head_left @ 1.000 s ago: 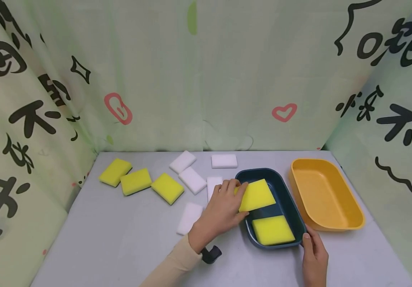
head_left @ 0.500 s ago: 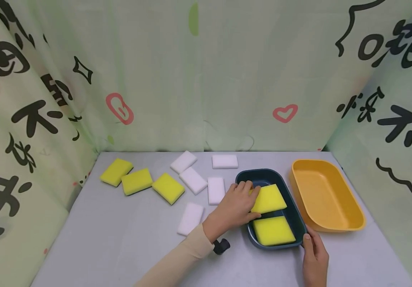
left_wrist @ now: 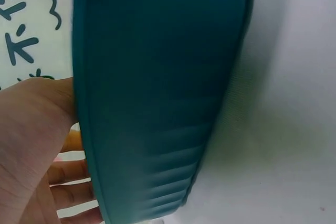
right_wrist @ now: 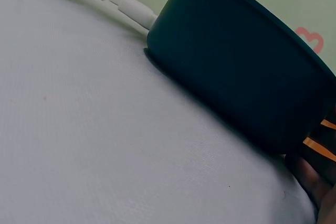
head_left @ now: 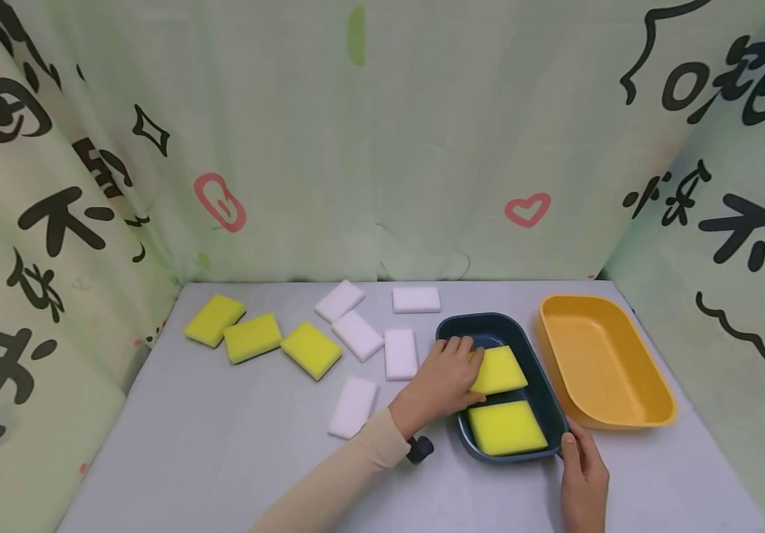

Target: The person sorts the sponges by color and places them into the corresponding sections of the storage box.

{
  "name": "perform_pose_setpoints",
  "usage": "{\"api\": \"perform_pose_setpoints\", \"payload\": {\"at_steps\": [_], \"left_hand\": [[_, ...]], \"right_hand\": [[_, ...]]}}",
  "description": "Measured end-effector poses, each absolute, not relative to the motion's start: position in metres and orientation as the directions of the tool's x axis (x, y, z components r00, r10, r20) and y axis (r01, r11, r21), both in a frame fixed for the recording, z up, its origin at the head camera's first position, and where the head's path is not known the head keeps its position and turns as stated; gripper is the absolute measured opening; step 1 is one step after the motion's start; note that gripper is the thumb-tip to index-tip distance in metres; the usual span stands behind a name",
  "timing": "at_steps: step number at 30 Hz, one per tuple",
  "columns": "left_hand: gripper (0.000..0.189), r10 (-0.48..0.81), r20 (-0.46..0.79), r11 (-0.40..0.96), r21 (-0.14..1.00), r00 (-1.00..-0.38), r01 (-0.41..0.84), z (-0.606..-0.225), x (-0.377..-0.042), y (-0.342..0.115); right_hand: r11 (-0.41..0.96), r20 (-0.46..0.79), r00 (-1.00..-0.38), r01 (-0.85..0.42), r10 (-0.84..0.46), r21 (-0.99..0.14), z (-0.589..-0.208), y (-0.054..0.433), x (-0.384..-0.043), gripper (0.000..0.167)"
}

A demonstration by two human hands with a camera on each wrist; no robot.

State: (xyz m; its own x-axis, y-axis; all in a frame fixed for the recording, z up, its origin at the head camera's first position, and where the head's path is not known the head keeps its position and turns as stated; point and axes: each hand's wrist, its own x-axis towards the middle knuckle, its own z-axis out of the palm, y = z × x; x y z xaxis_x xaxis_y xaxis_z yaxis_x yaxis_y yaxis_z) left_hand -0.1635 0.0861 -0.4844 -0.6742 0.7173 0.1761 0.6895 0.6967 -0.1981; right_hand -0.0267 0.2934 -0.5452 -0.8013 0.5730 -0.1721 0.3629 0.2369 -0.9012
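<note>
The left end of the far yellow sponge (head_left: 502,369) is held in the grip of the left hand (head_left: 445,376), between fingers and thumb, inside the dark blue tray (head_left: 542,396). The near yellow sponge (head_left: 507,429) is laid flat at the near end of the same tray. The tray's near right corner is gripped by the right hand (head_left: 583,474). The orange tray (head_left: 605,363) is positioned just to the right. Five white sponges (head_left: 401,355) are scattered on the surface (head_left: 222,444) to the left; three loose yellow sponges (head_left: 252,337) are placed farther left.
</note>
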Motion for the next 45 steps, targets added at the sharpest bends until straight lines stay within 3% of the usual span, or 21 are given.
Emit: {"api": "perform_pose_setpoints", "payload": {"at_steps": [9,23,45], "left_hand": [[0.078,0.725,0.141,0.688,-0.198,-0.674,0.698,-0.49,-0.168,0.093],[0.067,0.718,-0.06,0.684,-0.128,-0.694,0.719,-0.487,-0.169,0.097],[0.046,0.775,0.017,0.631,-0.076,-0.632,0.772,-0.487,-0.168,0.092]], "right_hand": [[0.236,-0.194,-0.804,0.381,0.562,-0.894,-0.544,0.296,-0.027,0.055],[0.233,-0.204,-0.804,0.388,0.559,-0.892,-0.547,0.296,-0.027,0.057],[0.24,-0.176,-0.802,0.367,0.57,-0.898,-0.545,0.294,-0.028,0.054]]}}
